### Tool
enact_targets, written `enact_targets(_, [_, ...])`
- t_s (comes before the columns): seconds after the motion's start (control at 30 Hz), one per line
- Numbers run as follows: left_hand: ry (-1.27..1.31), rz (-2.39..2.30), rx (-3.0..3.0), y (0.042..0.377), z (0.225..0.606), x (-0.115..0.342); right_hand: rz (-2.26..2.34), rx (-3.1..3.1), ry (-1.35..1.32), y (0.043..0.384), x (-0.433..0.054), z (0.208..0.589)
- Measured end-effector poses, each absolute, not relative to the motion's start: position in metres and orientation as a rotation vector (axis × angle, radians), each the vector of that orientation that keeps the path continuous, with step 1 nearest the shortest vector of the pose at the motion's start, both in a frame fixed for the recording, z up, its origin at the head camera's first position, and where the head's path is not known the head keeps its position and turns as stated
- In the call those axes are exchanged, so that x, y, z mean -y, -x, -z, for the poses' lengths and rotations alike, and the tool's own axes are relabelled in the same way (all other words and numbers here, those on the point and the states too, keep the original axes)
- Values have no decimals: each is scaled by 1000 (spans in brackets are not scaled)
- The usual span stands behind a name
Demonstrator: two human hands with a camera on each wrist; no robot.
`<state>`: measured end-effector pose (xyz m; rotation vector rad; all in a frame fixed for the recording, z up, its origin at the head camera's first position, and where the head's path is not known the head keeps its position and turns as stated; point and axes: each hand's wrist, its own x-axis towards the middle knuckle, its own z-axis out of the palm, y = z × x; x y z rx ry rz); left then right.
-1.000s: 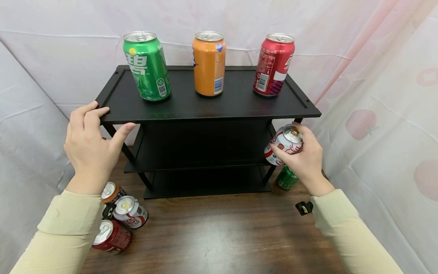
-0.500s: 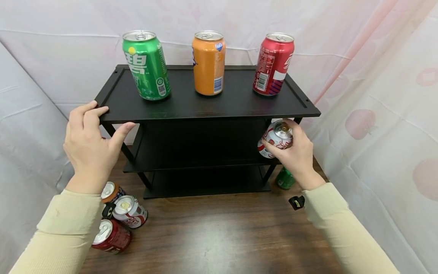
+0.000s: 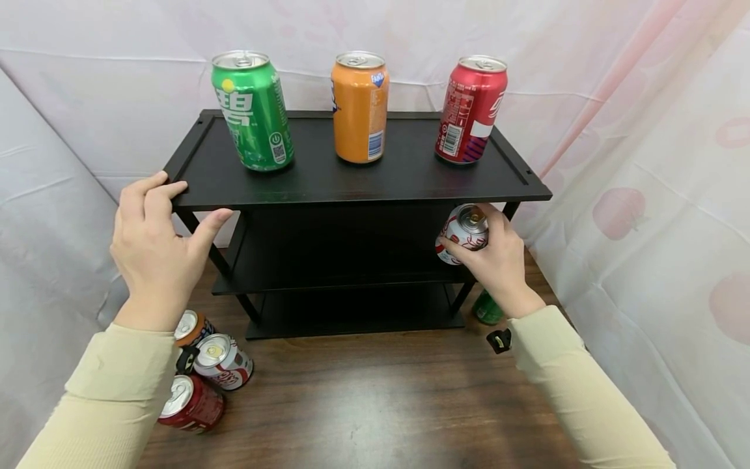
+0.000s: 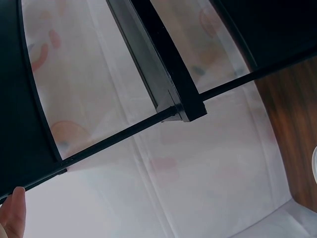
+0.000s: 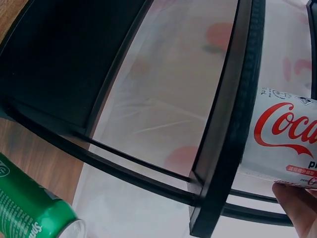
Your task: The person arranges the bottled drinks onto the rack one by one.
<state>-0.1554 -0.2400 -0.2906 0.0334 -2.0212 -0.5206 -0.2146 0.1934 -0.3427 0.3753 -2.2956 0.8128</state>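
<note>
My right hand (image 3: 495, 260) grips a white-and-red Coca-Cola can (image 3: 452, 234), thumb on its near side and fingers round its far right side. The can is under the top board at the right end of the middle shelf (image 3: 346, 277). In the right wrist view, the can (image 5: 285, 139) has its base right at that shelf, and a fingertip (image 5: 292, 198) presses its side. My left hand (image 3: 158, 247) rests its fingers on the left front corner of the black rack's top shelf (image 3: 316, 185), thumb spread away. A fingertip (image 4: 17, 203) shows at the shelf edge in the left wrist view.
On the top shelf stand a green can (image 3: 252, 117), an orange Fanta can (image 3: 359, 111) and a red can (image 3: 471, 114). Left on the wooden table (image 3: 363, 404) are an orange can (image 3: 202, 329), a white Coca-Cola can (image 3: 231, 368) and a dark red can (image 3: 199, 407). A Sprite can (image 5: 34, 203) is at right.
My right hand has carried the white Coca-Cola can left and inward, from beside the rack's right front post to over the middle shelf. The left hand stays at the top shelf's corner.
</note>
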Motion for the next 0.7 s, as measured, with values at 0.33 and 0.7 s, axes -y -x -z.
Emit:
enact_targets(0.33, [-31, 535, 2022, 154, 290, 240, -817, 2396, -286, 219, -189, 342])
enact_targets(0.7, [-25, 543, 2028, 154, 290, 240, -798, 2443, -258, 222, -186, 338])
